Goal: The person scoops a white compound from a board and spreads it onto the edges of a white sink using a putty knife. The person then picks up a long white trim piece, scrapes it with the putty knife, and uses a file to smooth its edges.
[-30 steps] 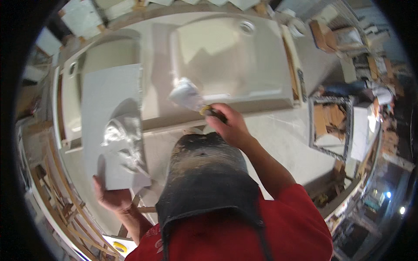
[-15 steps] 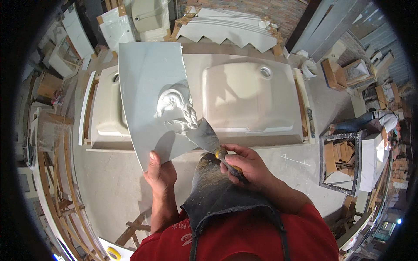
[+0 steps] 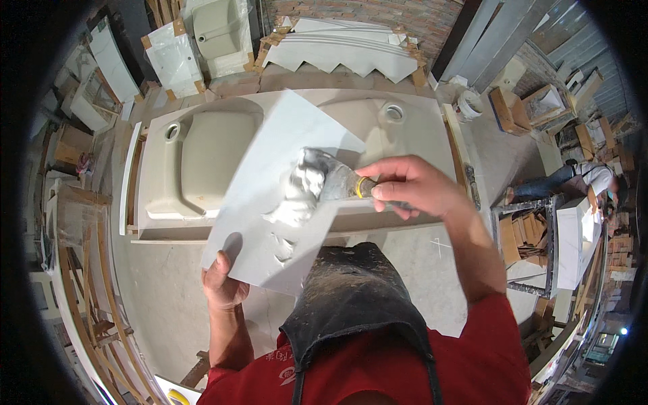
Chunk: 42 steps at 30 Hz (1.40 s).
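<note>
My left hand [image 3: 223, 280] grips the near left corner of a thin pale board [image 3: 270, 138], thumb on top and the fingers hidden beneath. A mound of glossy white paste [image 3: 297, 192] lies on the board, with a smaller smear nearer to me. In my right hand [image 3: 408, 185] is a putty knife [image 3: 343, 181] with a yellow band on its handle. Its wide blade points left and touches the paste at the mound's right side. Beyond and below the board, a long slab [image 3: 432, 145] carries two upturned cream basins, the left one [image 3: 219, 158] in fuller view.
White panels with a zigzag edge [image 3: 344, 50] lean by the brick wall. A white bucket [image 3: 469, 106] stands near cardboard boxes [image 3: 509, 111]. At far right a person [image 3: 587, 179] bends over a white block [image 3: 574, 243], beside a dark frame [image 3: 496, 250]. Wooden rails [image 3: 84, 283] line the left.
The board has tilted clockwise, its far end swinging right, and my left hand has moved slightly left. My right hand has carried the putty knife up and right; the paste is more gathered.
</note>
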Tool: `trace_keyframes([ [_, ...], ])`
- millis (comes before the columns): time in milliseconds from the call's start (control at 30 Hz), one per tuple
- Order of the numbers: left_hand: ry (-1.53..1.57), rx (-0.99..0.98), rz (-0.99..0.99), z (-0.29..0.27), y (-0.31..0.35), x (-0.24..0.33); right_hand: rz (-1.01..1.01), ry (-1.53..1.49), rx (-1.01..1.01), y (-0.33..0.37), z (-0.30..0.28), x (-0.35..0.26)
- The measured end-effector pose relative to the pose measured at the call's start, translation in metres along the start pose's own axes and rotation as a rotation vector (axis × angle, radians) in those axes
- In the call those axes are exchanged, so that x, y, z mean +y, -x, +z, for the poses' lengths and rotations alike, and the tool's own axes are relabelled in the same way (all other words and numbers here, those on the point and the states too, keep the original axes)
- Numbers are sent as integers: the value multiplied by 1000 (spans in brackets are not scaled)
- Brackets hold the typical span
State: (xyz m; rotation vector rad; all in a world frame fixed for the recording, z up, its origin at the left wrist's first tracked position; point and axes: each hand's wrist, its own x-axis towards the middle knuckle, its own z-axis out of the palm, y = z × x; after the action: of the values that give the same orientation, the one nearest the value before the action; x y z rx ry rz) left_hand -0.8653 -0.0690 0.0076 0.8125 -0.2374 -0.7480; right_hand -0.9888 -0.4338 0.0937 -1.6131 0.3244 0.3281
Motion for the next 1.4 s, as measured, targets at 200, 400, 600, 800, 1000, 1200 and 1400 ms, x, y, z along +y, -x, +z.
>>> trace_keyframes([
  [200,-82,37,-145,18,-13,-17,88,724,-326,-36,-16,-79],
  [400,-156,172,-129,37,-15,-46,-199,1662,-640,-56,77,-141],
  [600,28,293,-50,65,-27,-52,-546,1793,-354,33,84,-124],
  [800,271,332,291,117,-29,-64,-754,1339,358,39,13,-57],
  [1000,141,340,580,152,-10,-117,-49,-367,-83,104,-4,48],
  [1200,-73,308,529,167,41,-172,-31,-614,-128,121,-22,71],
  [1400,-70,328,414,170,83,-193,-101,-526,-142,111,-54,52],
])
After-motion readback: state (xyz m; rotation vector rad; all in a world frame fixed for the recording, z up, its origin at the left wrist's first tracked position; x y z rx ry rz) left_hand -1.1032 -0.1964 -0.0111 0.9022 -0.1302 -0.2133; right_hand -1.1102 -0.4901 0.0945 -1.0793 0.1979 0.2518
